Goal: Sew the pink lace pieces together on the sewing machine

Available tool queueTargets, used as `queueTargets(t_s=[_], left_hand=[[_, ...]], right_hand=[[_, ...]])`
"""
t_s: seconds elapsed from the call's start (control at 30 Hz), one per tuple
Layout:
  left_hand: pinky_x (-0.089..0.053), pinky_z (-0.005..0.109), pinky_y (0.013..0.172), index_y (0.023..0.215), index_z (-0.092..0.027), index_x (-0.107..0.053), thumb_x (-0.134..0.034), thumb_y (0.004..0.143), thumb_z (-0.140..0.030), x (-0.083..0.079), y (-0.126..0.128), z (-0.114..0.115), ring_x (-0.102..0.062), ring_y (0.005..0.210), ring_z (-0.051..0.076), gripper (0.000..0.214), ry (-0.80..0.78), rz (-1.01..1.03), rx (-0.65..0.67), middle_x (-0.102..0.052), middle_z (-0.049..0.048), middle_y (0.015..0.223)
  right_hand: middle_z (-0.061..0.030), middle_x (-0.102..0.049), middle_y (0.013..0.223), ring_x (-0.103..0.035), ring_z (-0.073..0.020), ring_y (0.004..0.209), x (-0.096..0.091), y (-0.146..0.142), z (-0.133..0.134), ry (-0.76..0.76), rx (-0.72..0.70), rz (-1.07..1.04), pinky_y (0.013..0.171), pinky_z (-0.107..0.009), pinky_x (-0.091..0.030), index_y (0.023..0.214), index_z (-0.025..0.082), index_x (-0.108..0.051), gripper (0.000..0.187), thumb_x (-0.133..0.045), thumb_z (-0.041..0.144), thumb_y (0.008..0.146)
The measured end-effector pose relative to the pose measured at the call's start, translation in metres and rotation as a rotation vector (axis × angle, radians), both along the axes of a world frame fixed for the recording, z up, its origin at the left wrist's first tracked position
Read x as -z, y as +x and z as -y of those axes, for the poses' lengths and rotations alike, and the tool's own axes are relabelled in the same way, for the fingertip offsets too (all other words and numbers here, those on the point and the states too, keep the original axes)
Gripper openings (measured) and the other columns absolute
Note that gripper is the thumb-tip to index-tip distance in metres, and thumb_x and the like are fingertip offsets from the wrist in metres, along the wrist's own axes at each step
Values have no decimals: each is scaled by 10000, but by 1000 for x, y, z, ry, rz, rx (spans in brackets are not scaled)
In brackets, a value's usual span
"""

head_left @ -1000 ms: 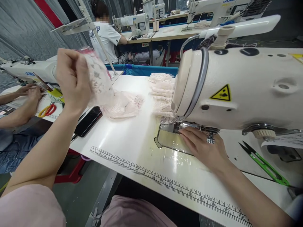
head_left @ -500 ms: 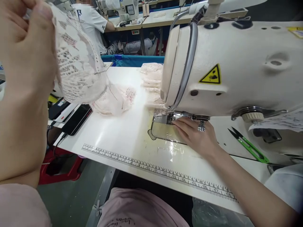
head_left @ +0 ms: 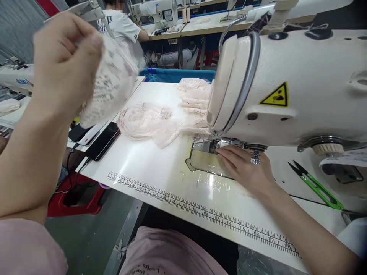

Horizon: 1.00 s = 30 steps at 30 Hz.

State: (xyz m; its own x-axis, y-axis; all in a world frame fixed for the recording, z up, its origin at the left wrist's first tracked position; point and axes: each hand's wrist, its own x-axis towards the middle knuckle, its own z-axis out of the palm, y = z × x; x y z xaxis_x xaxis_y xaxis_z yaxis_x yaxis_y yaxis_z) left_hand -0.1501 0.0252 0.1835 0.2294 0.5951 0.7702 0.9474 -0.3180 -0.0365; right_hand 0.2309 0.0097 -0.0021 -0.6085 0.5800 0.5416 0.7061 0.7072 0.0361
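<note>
Raised at the left, my left hand [head_left: 67, 65] is closed on a pale lace fabric piece [head_left: 114, 78], which hangs blurred from the fingers above the table. My right hand [head_left: 250, 170] lies at the sewing machine [head_left: 321, 84], fingertips together beside the presser foot [head_left: 213, 146]. Whatever those fingers pinch, if anything, cannot be made out. More pale pink lace [head_left: 146, 118] lies flat on the white table, running toward the needle area. Behind the machine head sits a gathered row of similar lace pieces [head_left: 196, 101], partly hidden.
Green thread snips [head_left: 318, 185] rest right of my right hand. A black phone [head_left: 103, 141] with cables lies at the table's left edge. A printed ruler [head_left: 183, 204] runs along the front edge. Beyond the blue cloth bin [head_left: 180, 75], another person [head_left: 122, 28] sits at a machine.
The view has shifted, so the table and machine appear farther right. My left hand has moved right with its lace piece, uncovering more of the lace on the table. My right hand stays by the presser foot.
</note>
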Motion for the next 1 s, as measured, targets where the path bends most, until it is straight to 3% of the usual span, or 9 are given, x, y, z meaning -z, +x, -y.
queueTargets(t_s=[0.07,0.1,0.17,0.27,0.37,0.47,0.6,0.8,1.0], left_hand=[[-243,160,386,1000,-183,-614,-550,965,-442,11,33,20,-367,491,40,269,-330,404,84,-452,-45,666],[-245,159,381,976,-189,-612,-556,953,-484,18,51,29,-388,469,44,301,-492,517,135,-454,-45,643],[-242,163,357,952,-219,-594,-530,946,-535,36,81,41,-356,379,46,323,-779,614,253,-447,-63,568],[-323,209,375,893,-237,-578,-451,983,-467,71,114,39,-446,411,93,278,-1013,576,365,-522,-39,594],[-426,232,461,893,-206,-597,-413,999,-344,109,131,28,-555,517,114,253,-1022,331,364,-635,1,716],[-490,283,518,953,-162,-624,-458,984,-301,136,142,27,-637,631,173,220,-721,-1,261,-703,59,831],[-588,350,845,1071,-128,-656,-486,975,-194,156,159,46,-674,1043,224,207,-414,-277,541,-718,97,1115],[-535,428,1023,1303,-95,-585,-485,985,-261,177,171,53,-567,1255,289,372,-445,-281,556,-593,161,1336],[-544,433,1010,1315,-93,-580,-496,980,-279,183,163,37,-561,1259,305,392,-438,-265,523,-596,165,1332]], right_hand=[[-7,-748,1042,-678,-152,847,0,-1,-1,-23,4,-2,751,-320,-409,1115,231,-679,227,-526,205,949],[-8,-749,1040,-679,-151,839,0,-1,-1,-29,6,-2,744,-315,-409,1105,229,-684,224,-524,212,949],[-4,-754,1027,-676,-150,826,-1,-1,-2,-27,10,-15,741,-305,-412,1074,226,-696,210,-530,230,947],[-6,-757,983,-657,-145,763,-1,0,-3,-21,32,-26,723,-298,-411,1048,220,-709,215,-522,232,943],[-17,-743,819,-594,-142,633,1,2,-5,-56,106,0,667,-303,-384,1059,220,-720,271,-478,198,939],[-26,-708,719,-580,-165,638,4,3,-6,-102,198,-36,638,-305,-377,1052,219,-732,277,-487,210,922],[-40,-709,792,-587,-174,712,4,2,-4,-171,201,7,650,-313,-382,1026,231,-731,296,-455,200,923],[-22,-715,1034,-616,-166,900,-1,-2,5,-183,130,52,792,-308,-393,1066,265,-698,309,-471,124,909],[-41,-713,1067,-625,-186,955,5,-6,0,-214,142,74,850,-323,-399,1150,303,-674,276,-541,209,928]])
